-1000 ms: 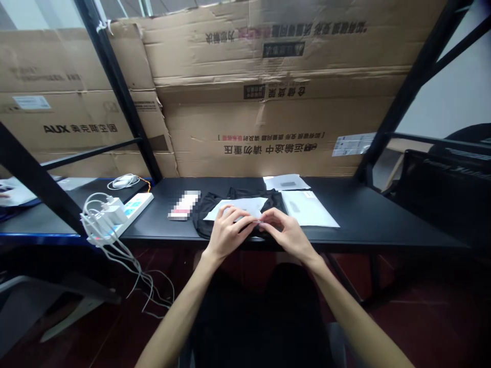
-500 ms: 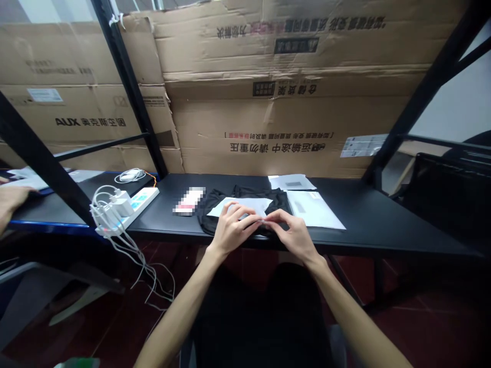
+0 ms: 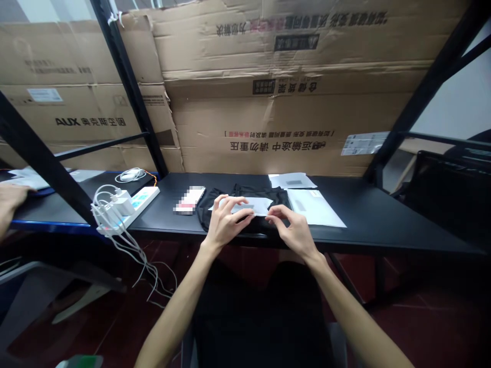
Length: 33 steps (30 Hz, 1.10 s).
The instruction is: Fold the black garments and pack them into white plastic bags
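Observation:
A small white sheet, perhaps a packet [image 3: 259, 204], with a grey printed patch lies over a crumpled black cloth [image 3: 207, 214] near the front edge of the desk. My left hand [image 3: 227, 220] is closed on the sheet's near edge, thumb below and curled fingers above, hiding its left part. At the near right corner, my right hand [image 3: 294, 230] pinches the same sheet between thumb and forefinger. A short stretch of the edge shows between the two hands.
Right of the cloth lie a large white envelope-like sheet [image 3: 318, 209] and a smaller white sheet [image 3: 292, 180]. A pixelated phone-like item [image 3: 190, 200] and a power strip [image 3: 143, 198] with cables are leftward. Cardboard [image 3: 287, 112] stands behind; another person's hand [image 3: 13, 199] is far left.
My hands have moved apart along the sheet's near edge. The left has slid leftward and the right remains near the corner, so more of the grey patch shows.

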Tool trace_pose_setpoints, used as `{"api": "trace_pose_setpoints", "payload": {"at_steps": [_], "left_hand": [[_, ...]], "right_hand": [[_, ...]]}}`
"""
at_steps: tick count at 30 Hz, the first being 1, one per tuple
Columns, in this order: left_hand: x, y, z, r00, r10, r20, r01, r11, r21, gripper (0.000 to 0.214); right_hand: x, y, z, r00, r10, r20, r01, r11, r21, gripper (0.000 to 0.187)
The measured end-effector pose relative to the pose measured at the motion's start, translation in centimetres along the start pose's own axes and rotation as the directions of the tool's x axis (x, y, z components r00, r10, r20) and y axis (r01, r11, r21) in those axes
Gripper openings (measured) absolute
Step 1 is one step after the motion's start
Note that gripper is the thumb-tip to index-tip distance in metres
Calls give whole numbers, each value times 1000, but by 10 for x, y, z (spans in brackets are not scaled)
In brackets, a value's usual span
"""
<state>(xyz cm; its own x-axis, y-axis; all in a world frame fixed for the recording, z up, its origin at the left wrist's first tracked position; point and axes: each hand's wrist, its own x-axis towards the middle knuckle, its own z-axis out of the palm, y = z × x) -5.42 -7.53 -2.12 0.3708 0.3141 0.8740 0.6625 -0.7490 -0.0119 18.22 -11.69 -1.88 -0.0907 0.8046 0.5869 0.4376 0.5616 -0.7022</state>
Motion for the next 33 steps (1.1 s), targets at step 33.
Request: {"api": "trace_pose_setpoints", "payload": {"at_steps": [33], "left_hand": [[-11,-63,-34,996,-84,12,82,994,76,8]], "right_hand": [[6,13,-13,990,97,-99,-94,995,39,13]]}}
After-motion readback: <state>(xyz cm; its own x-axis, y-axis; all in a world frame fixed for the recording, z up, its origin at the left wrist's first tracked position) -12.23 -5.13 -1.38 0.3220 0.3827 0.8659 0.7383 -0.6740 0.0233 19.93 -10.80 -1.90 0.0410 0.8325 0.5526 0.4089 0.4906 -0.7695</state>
